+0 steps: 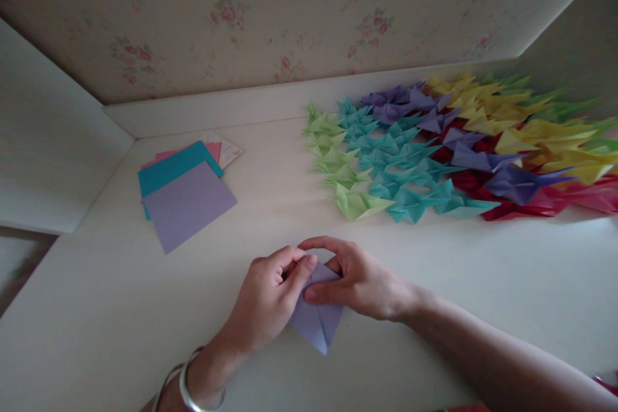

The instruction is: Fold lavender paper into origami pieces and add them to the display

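A sheet of lilac origami paper (318, 322), folded into a diamond shape with a crease down its middle, is held between both hands just above the white table. My left hand (270, 290) pinches its upper left edge, thumb on top near the upper corner. From the right, my right hand (360, 280) grips it with the thumb flat across the front and the fingers behind. The paper's lower point faces me. The fingertips behind the paper are hidden.
On the left lies a stack of square paper, a lilac sheet (190, 206) over a teal sheet (181, 167) and pink ones. Rows of folded paper cranes (405, 154) in several colours fill the table's back right. Floral wallpaper (232, 19) covers the wall behind the white table (96, 309).
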`<state>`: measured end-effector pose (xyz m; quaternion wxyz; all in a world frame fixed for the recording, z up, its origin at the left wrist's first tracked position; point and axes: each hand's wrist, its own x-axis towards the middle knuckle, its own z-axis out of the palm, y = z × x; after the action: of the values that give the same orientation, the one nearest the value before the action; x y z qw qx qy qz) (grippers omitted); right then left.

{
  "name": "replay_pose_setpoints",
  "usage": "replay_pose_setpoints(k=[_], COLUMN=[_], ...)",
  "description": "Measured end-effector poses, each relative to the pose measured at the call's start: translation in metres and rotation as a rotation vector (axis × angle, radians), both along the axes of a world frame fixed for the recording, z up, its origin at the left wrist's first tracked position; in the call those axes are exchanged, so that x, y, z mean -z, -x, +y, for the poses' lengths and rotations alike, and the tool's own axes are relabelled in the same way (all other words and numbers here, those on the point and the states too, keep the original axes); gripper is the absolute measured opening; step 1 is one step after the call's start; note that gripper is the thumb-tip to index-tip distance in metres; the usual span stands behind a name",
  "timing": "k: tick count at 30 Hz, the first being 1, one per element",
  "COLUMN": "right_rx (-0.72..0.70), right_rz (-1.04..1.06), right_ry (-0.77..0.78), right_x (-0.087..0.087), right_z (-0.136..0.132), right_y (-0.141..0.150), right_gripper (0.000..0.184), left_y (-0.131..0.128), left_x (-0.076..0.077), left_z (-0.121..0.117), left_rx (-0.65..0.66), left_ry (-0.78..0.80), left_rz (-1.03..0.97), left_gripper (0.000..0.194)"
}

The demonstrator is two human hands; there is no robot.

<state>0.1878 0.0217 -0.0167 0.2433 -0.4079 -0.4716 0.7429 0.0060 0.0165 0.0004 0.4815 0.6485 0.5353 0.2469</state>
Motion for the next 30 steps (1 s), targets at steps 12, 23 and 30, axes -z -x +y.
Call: replay_pose_setpoints(k=[12,23,30], right_rx=[-0.046,-0.100,0.029], right_rz=[0.214,0.038,-0.110], right_ry=[0.126,-0.667,-0.993], right_x=[-0.003,-0.001,-0.001], right_z=[0.010,0.001,0.004], right_y=[-0.011,-0.014,-0.016], right_gripper=[0.071,0.062,0.029], left_y=[0.009,0.016,0.016], left_x=[0.000,-0.003,-0.005], left_z=[0.010,0.016,0.015], left_rx=[-0.153,-0.330,-0.356], left_ry=[0.203,0.366,0.474], left_rz=[-0.207,-0.356,-0.351], left_gripper=[0.035,0.032,0.037])
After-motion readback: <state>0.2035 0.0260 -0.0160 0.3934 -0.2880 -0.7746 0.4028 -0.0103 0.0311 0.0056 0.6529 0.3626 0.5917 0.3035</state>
